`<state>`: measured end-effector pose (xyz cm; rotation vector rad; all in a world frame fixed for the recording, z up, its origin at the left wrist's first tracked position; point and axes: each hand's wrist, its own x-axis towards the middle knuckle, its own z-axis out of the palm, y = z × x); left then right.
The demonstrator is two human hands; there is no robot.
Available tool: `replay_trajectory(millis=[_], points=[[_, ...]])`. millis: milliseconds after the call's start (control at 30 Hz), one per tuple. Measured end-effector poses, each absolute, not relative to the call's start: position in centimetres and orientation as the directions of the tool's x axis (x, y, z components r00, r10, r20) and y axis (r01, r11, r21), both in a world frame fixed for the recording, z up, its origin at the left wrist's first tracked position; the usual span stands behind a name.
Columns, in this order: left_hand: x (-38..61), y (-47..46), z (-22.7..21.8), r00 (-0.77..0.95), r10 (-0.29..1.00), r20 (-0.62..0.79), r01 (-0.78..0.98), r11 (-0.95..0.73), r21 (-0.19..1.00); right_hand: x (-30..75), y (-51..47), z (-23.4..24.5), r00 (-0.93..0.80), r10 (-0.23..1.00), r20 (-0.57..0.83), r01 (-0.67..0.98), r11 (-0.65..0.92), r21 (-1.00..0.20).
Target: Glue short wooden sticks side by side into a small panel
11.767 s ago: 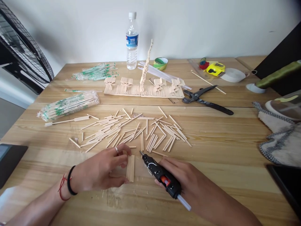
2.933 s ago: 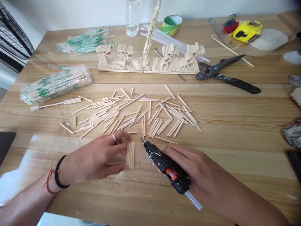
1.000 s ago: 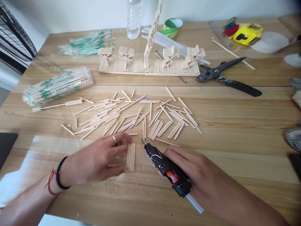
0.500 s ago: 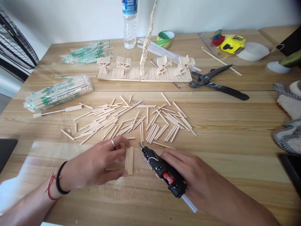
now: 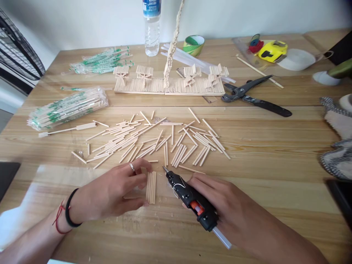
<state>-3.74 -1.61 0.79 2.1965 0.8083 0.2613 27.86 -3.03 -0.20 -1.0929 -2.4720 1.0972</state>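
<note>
My right hand is wrapped round a black hot glue gun, its metal nozzle pointing up and left. A clear glue stick pokes out of the gun's rear end. Just left of the nozzle lies a small panel of wooden sticks, set side by side. My left hand steadies that panel along its left side, with the thumb at the near end and curled fingers at the far end. Many loose cut wooden sticks are scattered beyond both hands.
Behind the loose sticks stands a stick-built model with a tall curved post. Around it are pliers, a water bottle, a tape roll, a yellow tape measure and plastic-wrapped stick bundles. A cloth lies at right.
</note>
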Motion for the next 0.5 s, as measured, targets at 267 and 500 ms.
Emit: replay_trajectory(millis=[267,500], points=[[-3.68,-1.6,0.83,0.774,0.631,-0.061,0.468,-0.503,0.726,27.83,-2.98,-0.25,-0.704,0.701,-0.113,0.554,0.443,-0.705],[-3.56,-1.52,0.89,0.775,0.63,-0.049,0.462,-0.513,0.723,27.8,-2.8,-0.18,-0.7,0.71,-0.08,0.536,0.448,-0.716]])
